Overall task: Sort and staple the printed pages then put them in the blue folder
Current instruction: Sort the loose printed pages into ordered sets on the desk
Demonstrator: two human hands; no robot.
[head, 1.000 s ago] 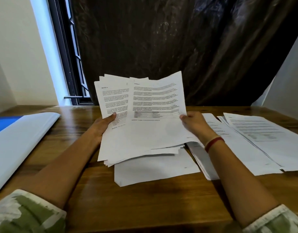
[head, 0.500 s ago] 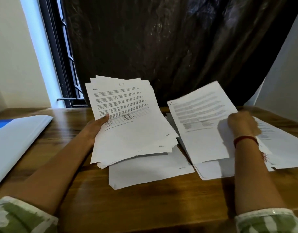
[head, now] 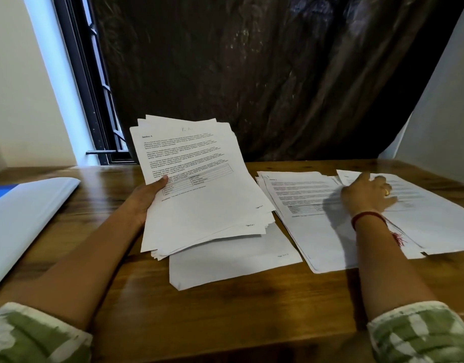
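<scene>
The left hand [head: 144, 200] holds a thick stack [head: 199, 195] of printed pages tilted up above the desk [head: 225, 323]. The thumb presses on the top sheet's left edge; the fingers are hidden under the paper. The top sheet is headed "Section 4". The stack's lower edges are fanned unevenly and hang over a loose sheet [head: 233, 263] that lies flat on the desk, mostly blank.

The right hand [head: 367, 197] lies palm down on the papers to the right. Its fingers [head: 390, 199] are loosely stretched out and hold nothing, resting where the middle pile [head: 301, 205] meets the far pile [head: 435, 221]. Both piles lie flat, print up, their edges overlapping. A ring [head: 387, 192] shows on one finger and a red thread [head: 367, 218] circles the wrist.

The folder [head: 29, 218] lies at the desk's left edge, well apart from the pages, pale face up with a bit of blue at its far left. Behind the desk hangs a dark sheet [head: 251, 74], with a window [head: 94, 100] to its left
</scene>
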